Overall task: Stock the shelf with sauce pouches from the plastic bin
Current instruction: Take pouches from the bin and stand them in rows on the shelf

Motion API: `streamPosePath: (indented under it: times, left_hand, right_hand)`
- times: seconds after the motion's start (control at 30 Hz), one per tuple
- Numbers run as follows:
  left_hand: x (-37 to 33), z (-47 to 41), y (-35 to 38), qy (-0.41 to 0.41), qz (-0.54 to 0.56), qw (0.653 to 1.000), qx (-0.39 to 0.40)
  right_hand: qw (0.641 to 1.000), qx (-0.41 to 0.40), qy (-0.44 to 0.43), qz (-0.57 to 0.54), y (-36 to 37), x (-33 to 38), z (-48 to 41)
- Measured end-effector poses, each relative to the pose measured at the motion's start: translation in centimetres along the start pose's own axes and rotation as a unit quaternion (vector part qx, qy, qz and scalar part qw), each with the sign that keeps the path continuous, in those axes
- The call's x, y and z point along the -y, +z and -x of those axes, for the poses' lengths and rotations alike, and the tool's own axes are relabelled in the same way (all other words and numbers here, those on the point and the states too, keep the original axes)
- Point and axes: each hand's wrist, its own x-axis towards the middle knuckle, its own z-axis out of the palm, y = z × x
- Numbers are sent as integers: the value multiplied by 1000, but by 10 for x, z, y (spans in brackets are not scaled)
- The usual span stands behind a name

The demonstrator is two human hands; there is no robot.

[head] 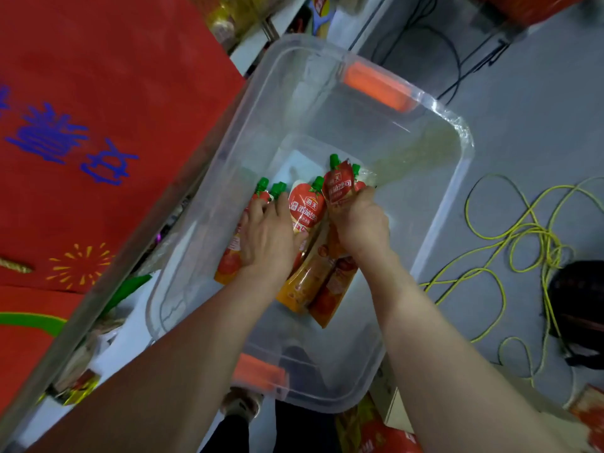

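Pouches [307, 210] lie caps-away in the bin [451, 223], directly under me; right hand [361, 223] grips two, left hand [266, 237] clamps others.

The sauce pouches [307, 207] under my fingers carry white Chinese lettering, 番茄沙司; blue characters on the red banner [98, 109] are illegible.

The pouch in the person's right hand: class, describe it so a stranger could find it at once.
Find the clear plastic bin with orange handles. Inside, red sauce pouches with green caps lie bunched. The right hand grips the pouch lifted highest, its cap nearest the far handle.
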Motion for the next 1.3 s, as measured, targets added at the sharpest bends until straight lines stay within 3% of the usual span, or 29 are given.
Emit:
streamPosePath:
  times: [0.13, 0.27, 0.4, 0.47, 0.63, 0.73, 0.87, 1.07, 1.2, 1.3]
  left_hand:
    - [-13, -4, 7, -42, -4, 999, -14]
    - [-18, 14, -7, -45, 112, 992, -25]
    - [-5, 40, -39, -115, 260, 958, -36]
    - [5, 53, -57, -141, 351, 925, -24]
    - [13, 104, -112, -162, 530, 832, 4]
    - [22, 142, -146, -153, 584, 797, -7]
    - [51, 197, -186, -142, 599, 787, -33]
    - [111, 302, -248, -114, 624, 762, -133]
    - [148, 371, -287, -79, 638, 740, -196]
    - [168, 416, -318, -38, 620, 746, -240]
  right_hand:
    - [999, 14, 39, -28, -8, 5, -7]
    - [991, 17, 46, -126, -17, 1, -2]
    - [923, 75, 31, -375, -32, -7, 25]
    - [889, 130, 30, -437, -47, -4, 45]
    - [809, 175, 0, -560, -79, 9, 105]
    - [806, 190, -43, -559, -94, 22, 152]
    - [814, 198, -125, -532, -109, 46, 219]
    - [809, 199, -255, -491, -114, 87, 334]
    - [783, 195, -354, -473, -119, 115, 410]
    - [762, 195, -409, -462, -126, 137, 458]
